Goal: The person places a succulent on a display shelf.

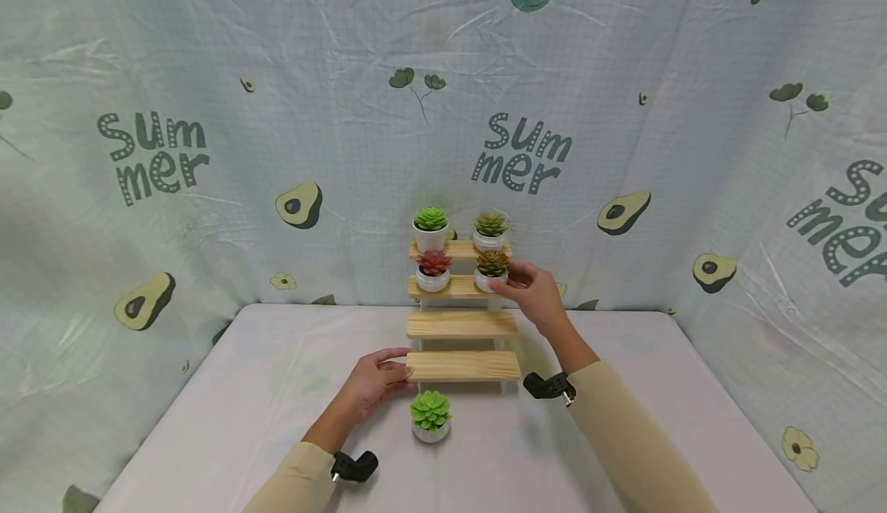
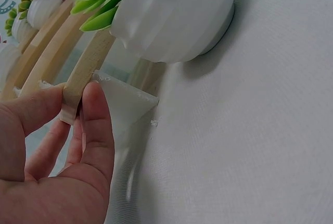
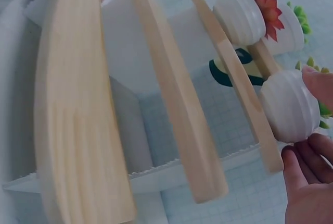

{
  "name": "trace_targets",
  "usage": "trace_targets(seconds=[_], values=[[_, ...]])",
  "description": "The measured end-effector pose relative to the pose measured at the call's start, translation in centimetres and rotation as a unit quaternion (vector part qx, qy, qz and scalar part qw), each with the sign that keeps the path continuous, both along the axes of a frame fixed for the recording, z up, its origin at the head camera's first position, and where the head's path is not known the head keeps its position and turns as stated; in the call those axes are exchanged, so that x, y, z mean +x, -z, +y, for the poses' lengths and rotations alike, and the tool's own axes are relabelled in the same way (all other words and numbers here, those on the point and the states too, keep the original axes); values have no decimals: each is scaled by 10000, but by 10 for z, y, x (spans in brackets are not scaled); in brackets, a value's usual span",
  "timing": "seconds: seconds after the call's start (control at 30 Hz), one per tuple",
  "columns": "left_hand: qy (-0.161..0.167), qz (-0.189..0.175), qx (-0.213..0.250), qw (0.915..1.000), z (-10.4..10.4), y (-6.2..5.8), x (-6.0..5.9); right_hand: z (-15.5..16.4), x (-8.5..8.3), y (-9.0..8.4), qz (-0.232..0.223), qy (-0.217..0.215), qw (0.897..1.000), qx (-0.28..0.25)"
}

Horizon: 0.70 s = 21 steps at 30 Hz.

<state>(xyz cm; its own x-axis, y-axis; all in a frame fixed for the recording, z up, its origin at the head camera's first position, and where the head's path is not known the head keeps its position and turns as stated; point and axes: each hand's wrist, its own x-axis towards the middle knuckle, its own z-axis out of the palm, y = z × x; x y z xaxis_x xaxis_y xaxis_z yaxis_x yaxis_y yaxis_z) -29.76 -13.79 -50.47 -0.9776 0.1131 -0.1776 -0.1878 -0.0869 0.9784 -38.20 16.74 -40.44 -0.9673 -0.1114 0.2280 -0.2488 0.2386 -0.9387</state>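
A small stepped stand with wooden boards and white side supports stands on the table. My left hand (image 1: 374,383) pinches the left end of its lowest board (image 1: 463,367), thumb above and fingers below in the left wrist view. At the second board from the top (image 1: 453,287), my right hand (image 1: 537,296) grips the white ribbed pot of an orange-green succulent (image 1: 493,263). That pot sits at the board's right end; in the right wrist view, thumb and fingers (image 3: 295,174) touch the pot (image 3: 290,107). To its left is a red succulent (image 1: 433,263) in a white pot.
On the top board stand a bright green succulent (image 1: 431,220) and a dull green one (image 1: 491,226). Another green succulent (image 1: 430,411) sits on the white tablecloth (image 1: 277,390) before the stand. A printed curtain (image 1: 374,151) hangs close behind.
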Motion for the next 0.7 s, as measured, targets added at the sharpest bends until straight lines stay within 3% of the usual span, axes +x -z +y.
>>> trace_targets(seconds=[0.33,0.7], values=[[-25,18,33,10000,1,0,-2,-2,29,15,309,412,9977,-431],[-20,8,54,10000,-1,-2,1,-18,69,50,828,580,9897,-1015]])
